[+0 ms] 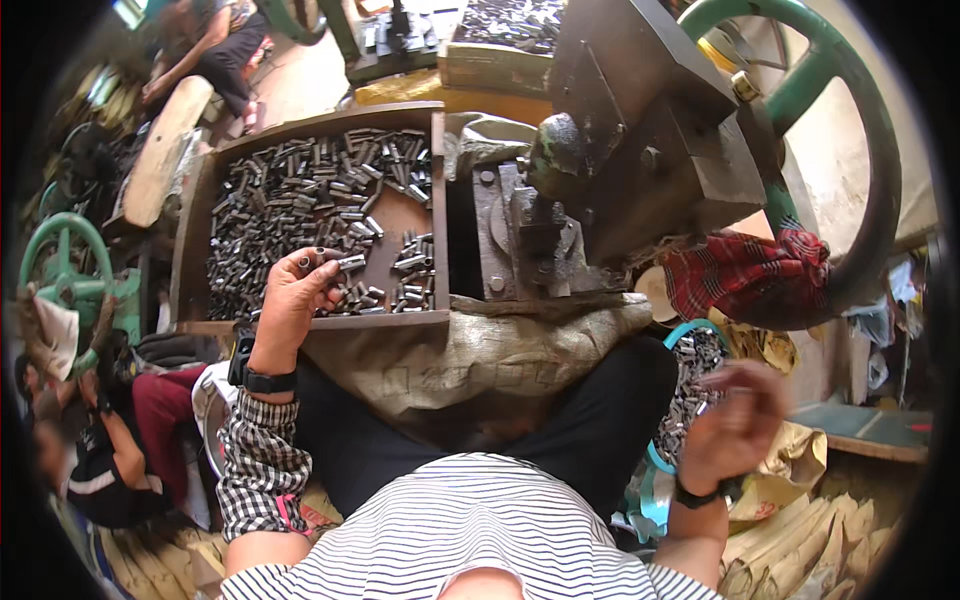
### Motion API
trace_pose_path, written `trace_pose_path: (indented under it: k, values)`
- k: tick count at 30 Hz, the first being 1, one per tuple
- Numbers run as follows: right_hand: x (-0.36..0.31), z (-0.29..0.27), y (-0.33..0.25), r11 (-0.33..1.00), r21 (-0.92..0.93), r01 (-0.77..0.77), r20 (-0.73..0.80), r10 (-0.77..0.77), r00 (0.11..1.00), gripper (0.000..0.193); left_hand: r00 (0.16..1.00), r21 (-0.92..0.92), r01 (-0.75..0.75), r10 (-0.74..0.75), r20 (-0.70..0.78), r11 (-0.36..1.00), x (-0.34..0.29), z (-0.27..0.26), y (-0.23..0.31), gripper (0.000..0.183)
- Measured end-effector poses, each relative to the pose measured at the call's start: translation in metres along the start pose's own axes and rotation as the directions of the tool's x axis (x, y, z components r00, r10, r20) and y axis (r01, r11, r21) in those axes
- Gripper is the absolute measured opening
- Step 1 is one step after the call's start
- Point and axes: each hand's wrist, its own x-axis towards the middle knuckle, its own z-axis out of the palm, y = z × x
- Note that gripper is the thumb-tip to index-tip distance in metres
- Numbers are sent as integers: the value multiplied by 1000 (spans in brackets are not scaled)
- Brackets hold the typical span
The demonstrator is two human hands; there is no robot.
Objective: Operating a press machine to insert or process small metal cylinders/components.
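Observation:
My left hand [298, 290] is closed over the near edge of a wooden tray [312, 324], pinching a short shiny metal tube [351, 263] between thumb and finger. Another tube end shows by its curled fingers. Heaps of similar small metal tubes [290, 190] fill much of the tray. On the other side, my right hand [740, 415] is smeared by motion above a light-blue basin [660, 458] of metal pieces [697, 365]. Its fingers are too blurred to show whether they hold anything. Between the hands stands a heavy press with a dark metal die base [500, 235].
A dark press block [640, 130] and a green handwheel [880, 160] rise ahead and right. Red plaid cloth [745, 275] wraps the wheel. Sacking [450, 360] hangs before my knees. Other people sit at the far left [225, 65] and near left [110, 450]. Another metal-filled box [495, 68] stands behind.

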Motion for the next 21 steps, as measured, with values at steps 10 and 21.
trace_pose_path:
  k: [10,21]
  values:
    - [66,-15,116,997,59,-55,-313,71,947,41,991,-64,49,-41,124,997,37,77,-9,16]
    - [116,-36,47,971,-236,-47,-169,7,986,44,972,-82,67,-46,229,994,108,140,-34,12]
